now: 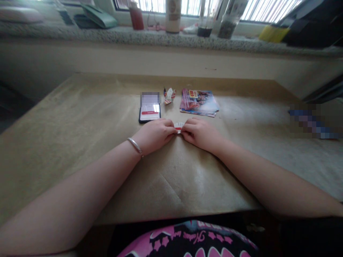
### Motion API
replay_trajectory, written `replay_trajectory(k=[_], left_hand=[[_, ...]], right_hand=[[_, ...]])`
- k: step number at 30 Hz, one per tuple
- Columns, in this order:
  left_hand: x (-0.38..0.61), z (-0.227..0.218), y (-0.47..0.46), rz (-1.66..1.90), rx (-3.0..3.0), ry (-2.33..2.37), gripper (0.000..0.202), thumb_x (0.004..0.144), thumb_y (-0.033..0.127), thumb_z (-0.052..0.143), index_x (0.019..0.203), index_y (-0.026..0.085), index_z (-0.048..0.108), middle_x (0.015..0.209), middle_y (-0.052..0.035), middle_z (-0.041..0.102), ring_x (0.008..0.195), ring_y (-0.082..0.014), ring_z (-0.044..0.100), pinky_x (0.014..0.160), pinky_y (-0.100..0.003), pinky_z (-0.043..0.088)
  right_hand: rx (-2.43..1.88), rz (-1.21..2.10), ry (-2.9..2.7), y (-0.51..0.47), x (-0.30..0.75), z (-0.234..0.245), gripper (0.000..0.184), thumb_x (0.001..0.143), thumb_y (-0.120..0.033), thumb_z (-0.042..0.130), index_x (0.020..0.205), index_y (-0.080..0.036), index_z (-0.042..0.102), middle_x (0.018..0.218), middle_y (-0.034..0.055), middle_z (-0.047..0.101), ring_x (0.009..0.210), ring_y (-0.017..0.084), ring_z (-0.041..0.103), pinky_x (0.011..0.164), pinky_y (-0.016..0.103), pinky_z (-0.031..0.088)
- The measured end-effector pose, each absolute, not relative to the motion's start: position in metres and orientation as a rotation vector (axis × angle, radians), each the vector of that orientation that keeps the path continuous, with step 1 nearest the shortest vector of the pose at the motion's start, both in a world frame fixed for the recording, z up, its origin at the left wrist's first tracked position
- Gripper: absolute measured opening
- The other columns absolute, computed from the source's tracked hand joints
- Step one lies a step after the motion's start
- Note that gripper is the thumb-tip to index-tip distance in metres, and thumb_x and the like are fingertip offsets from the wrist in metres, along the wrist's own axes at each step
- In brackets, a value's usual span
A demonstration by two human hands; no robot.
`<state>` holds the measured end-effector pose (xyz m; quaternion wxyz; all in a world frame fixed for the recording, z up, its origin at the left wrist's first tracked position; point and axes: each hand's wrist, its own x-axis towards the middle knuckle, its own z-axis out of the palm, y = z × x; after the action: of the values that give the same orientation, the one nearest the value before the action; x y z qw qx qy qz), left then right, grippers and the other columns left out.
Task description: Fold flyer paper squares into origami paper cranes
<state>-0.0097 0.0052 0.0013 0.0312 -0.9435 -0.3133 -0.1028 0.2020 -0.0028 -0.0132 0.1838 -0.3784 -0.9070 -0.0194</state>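
Between both hands, at the middle of the table, is a small white and red piece of paper [179, 126], mostly covered by fingers. My left hand [158, 132] pinches its left side, with a silver bangle on the wrist. From the other side, my right hand [199, 132] pinches the right part. Just beyond my left hand lies a phone [150, 111] with a lit screen, partly blurred out. A folded paper piece [169, 96] with red and white stripes stands to its right. Behind my right hand rests a stack of colourful printed sheets [198, 101].
A tan cover lies over the table [80, 142]. On the granite windowsill [150, 38] stand bottles, jars and a green case [99, 16]. A blurred-out blue item [313, 123] is at the table's right edge.
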Motion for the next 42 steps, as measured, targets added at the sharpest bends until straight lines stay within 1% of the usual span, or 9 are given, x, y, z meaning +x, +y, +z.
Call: replay_trajectory(k=[8,11,13,16,21,24,27,32,42], left_hand=[[-0.015,0.0,0.012,-0.321,-2.948,-0.9,0.022,0.092,0.022,0.052,0.104,0.017,0.07,0.087,-0.005,0.067,0.077,-0.0161,0.061,0.069,-0.026,0.046],[-0.016,0.001,0.012,-0.322,-2.943,-0.86,0.024,0.092,0.021,0.052,0.11,0.017,0.068,0.088,-0.0051,0.068,0.078,-0.0159,0.061,0.069,-0.026,0.046],[-0.018,0.001,0.012,-0.316,-2.941,-0.792,0.026,0.093,0.022,0.051,0.114,0.02,0.067,0.091,-0.0048,0.068,0.078,-0.0153,0.061,0.07,-0.025,0.046],[-0.019,0.001,0.013,-0.278,-2.913,-0.694,0.029,0.096,0.024,0.047,0.119,0.024,0.065,0.093,-0.0048,0.068,0.079,-0.0144,0.062,0.07,-0.025,0.047],[-0.017,0.001,0.012,-0.208,-2.835,-0.667,0.031,0.1,0.026,0.041,0.119,0.022,0.066,0.09,-0.0053,0.068,0.078,-0.0141,0.061,0.07,-0.025,0.047],[-0.016,0.001,0.011,-0.196,-2.813,-0.669,0.031,0.099,0.026,0.043,0.118,0.022,0.066,0.089,-0.0051,0.067,0.077,-0.0147,0.061,0.07,-0.026,0.047],[-0.016,0.0,0.011,-0.218,-2.809,-0.681,0.029,0.097,0.026,0.047,0.12,0.023,0.065,0.091,-0.0045,0.067,0.079,-0.015,0.061,0.07,-0.026,0.047],[-0.015,-0.001,0.01,-0.253,-2.822,-0.704,0.029,0.098,0.028,0.046,0.116,0.022,0.067,0.091,-0.0045,0.068,0.079,-0.0148,0.06,0.07,-0.025,0.047],[-0.015,-0.002,0.011,-0.262,-2.849,-0.744,0.029,0.097,0.027,0.046,0.115,0.023,0.068,0.091,-0.0045,0.068,0.08,-0.0155,0.061,0.07,-0.026,0.047]], right_hand=[[-1.256,0.302,-2.4,0.005,0.204,-0.018,0.014,0.085,-0.021,0.055,0.082,-0.015,0.068,0.079,0.0054,0.063,0.071,0.015,0.054,0.067,0.026,0.039],[-1.26,0.38,-2.362,0.007,0.206,-0.02,0.013,0.085,-0.022,0.056,0.081,-0.016,0.067,0.076,0.0038,0.061,0.069,0.014,0.053,0.065,0.025,0.038],[-1.269,0.395,-2.345,0.008,0.207,-0.021,0.012,0.084,-0.022,0.057,0.08,-0.016,0.066,0.075,0.0032,0.061,0.068,0.013,0.052,0.064,0.025,0.037],[-1.271,0.4,-2.336,0.009,0.206,-0.021,0.012,0.084,-0.021,0.056,0.079,-0.016,0.066,0.074,0.003,0.061,0.066,0.013,0.051,0.064,0.025,0.037],[-1.247,0.369,-2.304,0.008,0.206,-0.023,0.008,0.083,-0.018,0.058,0.081,-0.017,0.065,0.074,0.0025,0.062,0.067,0.013,0.052,0.063,0.024,0.038],[-1.191,0.295,-2.319,0.005,0.21,-0.023,0.009,0.084,-0.017,0.057,0.087,-0.017,0.066,0.08,0.0034,0.064,0.07,0.014,0.054,0.065,0.025,0.04],[-1.098,0.175,-2.419,0.003,0.215,-0.022,0.013,0.088,-0.021,0.056,0.088,-0.018,0.069,0.088,0.0059,0.067,0.076,0.016,0.059,0.07,0.027,0.042],[-1.008,0.084,-2.49,0.002,0.218,-0.021,0.018,0.09,-0.022,0.054,0.09,-0.018,0.072,0.091,0.0079,0.068,0.081,0.018,0.062,0.073,0.028,0.045],[-0.994,0.127,-2.5,0.003,0.218,-0.018,0.018,0.087,-0.019,0.056,0.089,-0.018,0.074,0.085,0.0074,0.067,0.079,0.017,0.061,0.072,0.028,0.045]])
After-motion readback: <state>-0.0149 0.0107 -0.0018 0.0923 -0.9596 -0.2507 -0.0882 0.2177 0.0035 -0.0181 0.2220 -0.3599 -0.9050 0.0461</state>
